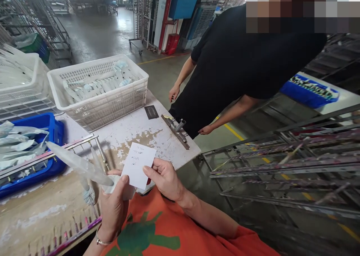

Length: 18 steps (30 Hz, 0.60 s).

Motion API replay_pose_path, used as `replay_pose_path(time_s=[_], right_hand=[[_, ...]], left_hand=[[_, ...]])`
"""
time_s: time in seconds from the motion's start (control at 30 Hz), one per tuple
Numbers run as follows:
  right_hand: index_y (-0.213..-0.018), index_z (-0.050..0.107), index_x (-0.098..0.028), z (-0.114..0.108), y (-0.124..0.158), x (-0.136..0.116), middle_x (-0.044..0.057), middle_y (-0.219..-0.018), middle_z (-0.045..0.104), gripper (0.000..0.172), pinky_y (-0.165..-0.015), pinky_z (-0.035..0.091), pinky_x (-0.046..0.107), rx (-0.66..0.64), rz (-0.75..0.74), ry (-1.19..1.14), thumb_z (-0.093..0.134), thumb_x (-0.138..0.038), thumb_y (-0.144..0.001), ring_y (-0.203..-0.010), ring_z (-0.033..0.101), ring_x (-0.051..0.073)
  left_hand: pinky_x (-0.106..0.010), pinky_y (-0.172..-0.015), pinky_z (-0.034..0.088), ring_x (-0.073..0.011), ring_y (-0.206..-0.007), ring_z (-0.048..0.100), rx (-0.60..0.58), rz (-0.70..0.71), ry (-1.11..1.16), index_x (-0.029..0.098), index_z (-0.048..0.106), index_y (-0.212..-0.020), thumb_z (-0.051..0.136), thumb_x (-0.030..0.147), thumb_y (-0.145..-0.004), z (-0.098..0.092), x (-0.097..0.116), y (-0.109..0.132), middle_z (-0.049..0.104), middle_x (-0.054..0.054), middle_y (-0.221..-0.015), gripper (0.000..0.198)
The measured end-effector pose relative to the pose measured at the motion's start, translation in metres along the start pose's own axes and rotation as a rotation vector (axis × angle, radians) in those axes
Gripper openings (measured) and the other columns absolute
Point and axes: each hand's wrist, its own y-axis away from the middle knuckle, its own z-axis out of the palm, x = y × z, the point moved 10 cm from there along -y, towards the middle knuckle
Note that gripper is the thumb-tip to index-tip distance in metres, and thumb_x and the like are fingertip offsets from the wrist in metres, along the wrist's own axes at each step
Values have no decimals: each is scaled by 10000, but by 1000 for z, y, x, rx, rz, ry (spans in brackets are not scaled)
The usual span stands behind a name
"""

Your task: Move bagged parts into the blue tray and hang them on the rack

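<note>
Between my two hands is a small white paper slip (138,166) with a few handwritten lines. My right hand (165,179) pinches its right edge between thumb and fingers. At its lower left corner, the thumb of my left hand (114,207) presses on the paper. That same hand also grips a long, pale, translucent pointed piece (81,166), whose tip sticks out to the upper left. Under the left hand's fingers, part of the piece is hidden. A similar pale piece with a ribbed end (89,196) is close by on the left.
A white perforated crate (98,115) of pale pieces stands on the worn table (135,126). A blue bin (57,166) is at the left. A metal clamp fixture (176,130) and a dark card (151,112) lie near the edge. A person in black (239,57) stands opposite; racks (281,169) are at right.
</note>
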Motion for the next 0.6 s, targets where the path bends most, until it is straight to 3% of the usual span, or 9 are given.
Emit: replay_pose_path(time_s=[0.3, 0.6], right_hand=[[-983, 683, -145, 3, 0, 11, 59, -816, 719, 415, -611, 521, 253, -45, 17, -132, 738, -545, -882, -678, 641, 150], [-760, 587, -180, -3, 4, 15, 25, -624, 656, 449, -557, 452, 242, -15, 63, -49, 707, -594, -884, -565, 599, 135]], left_hand=[[-192, -549, 461, -111, -629, 530, 24, 5, -6, 199, 609, -880, 954, 429, -628, 3, -2, -4, 611, 33, -696, 486], [-182, -523, 431, -106, -613, 498, 22, -27, -45, 202, 589, -927, 945, 462, -641, 4, -7, -3, 600, 38, -691, 525]])
